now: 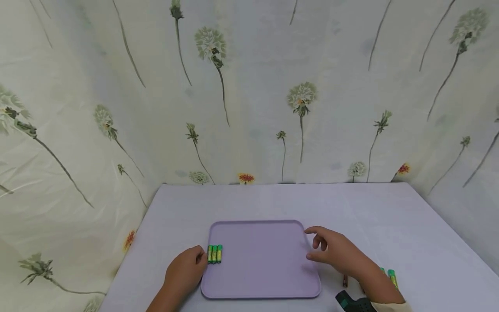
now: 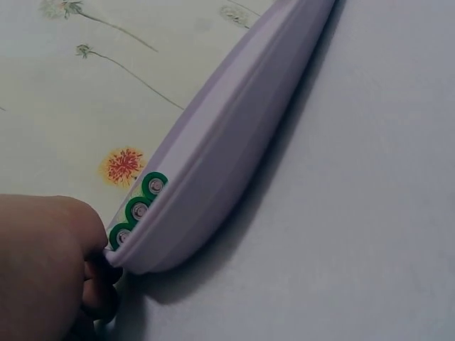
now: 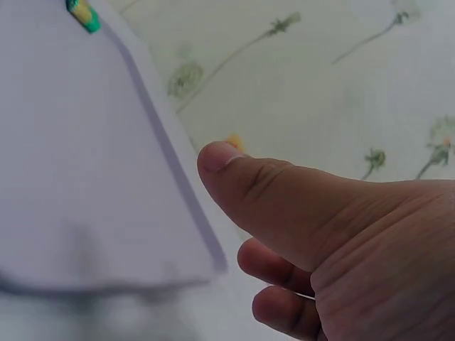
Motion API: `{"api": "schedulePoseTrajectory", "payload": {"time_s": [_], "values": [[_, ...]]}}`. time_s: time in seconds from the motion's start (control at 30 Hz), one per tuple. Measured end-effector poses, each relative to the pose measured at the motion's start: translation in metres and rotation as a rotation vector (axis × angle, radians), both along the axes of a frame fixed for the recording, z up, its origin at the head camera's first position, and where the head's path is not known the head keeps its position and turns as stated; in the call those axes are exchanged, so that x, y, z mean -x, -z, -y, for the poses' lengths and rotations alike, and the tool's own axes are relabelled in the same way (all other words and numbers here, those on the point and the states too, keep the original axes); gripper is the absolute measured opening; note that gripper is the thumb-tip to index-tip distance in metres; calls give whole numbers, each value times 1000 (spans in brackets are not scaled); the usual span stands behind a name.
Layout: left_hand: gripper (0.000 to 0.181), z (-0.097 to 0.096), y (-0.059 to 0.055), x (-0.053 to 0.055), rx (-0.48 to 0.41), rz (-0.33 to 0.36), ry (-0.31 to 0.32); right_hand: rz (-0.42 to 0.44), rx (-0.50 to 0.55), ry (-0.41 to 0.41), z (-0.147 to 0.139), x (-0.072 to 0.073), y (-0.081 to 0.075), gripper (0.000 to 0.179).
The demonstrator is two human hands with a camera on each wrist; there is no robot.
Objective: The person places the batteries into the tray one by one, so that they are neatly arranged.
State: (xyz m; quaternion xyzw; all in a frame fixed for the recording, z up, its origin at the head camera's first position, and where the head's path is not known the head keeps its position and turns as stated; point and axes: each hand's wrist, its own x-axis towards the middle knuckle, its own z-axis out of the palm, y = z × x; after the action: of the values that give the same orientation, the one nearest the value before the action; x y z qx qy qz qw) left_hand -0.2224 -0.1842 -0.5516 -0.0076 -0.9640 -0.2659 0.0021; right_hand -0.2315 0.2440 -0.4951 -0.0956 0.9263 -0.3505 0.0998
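Observation:
A shallow lilac tray [image 1: 265, 260] lies on the table. Three green-and-yellow batteries [image 1: 215, 254] stand side by side along its left rim; their metal ends show in the left wrist view above the tray's edge [image 2: 242, 149]. My left hand [image 1: 185, 268] pinches that left rim, right next to the batteries, with some fingers curled below it. By the right rim hovers my right hand [image 1: 333, 249], index finger and thumb spread apart with nothing between them. Its thumb [image 3: 249, 181] shows near the tray's edge in the right wrist view.
Partly behind my right forearm lie more green batteries [image 1: 393, 278] and a small brown object [image 1: 345, 281], perhaps another battery. A dark device [image 1: 352, 302] is at my right wrist. Flower-patterned cloth [image 1: 253, 108] hangs behind and beside the white table [image 1: 273, 201].

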Motion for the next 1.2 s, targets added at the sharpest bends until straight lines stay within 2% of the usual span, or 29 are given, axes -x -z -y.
{"api": "schedulePoseTrajectory", "payload": {"time_s": [0.23, 0.47, 0.8, 1.0, 1.2], "values": [[20, -2, -1, -1, -9, 8, 0, 14, -46, 33, -39, -7, -5, 68], [20, -2, 0, -1, 7, -16, 0, 35, -75, 74, -75, -19, -7, 72], [20, -3, -2, -2, 2, -18, -1, 45, -212, 164, -135, -35, -3, 76], [20, -3, -3, -2, 23, -20, -8, 110, -222, 204, -152, -46, 14, 80], [20, -3, -1, -1, 17, 0, -9, 118, -235, 239, -164, -57, 34, 85]]}}
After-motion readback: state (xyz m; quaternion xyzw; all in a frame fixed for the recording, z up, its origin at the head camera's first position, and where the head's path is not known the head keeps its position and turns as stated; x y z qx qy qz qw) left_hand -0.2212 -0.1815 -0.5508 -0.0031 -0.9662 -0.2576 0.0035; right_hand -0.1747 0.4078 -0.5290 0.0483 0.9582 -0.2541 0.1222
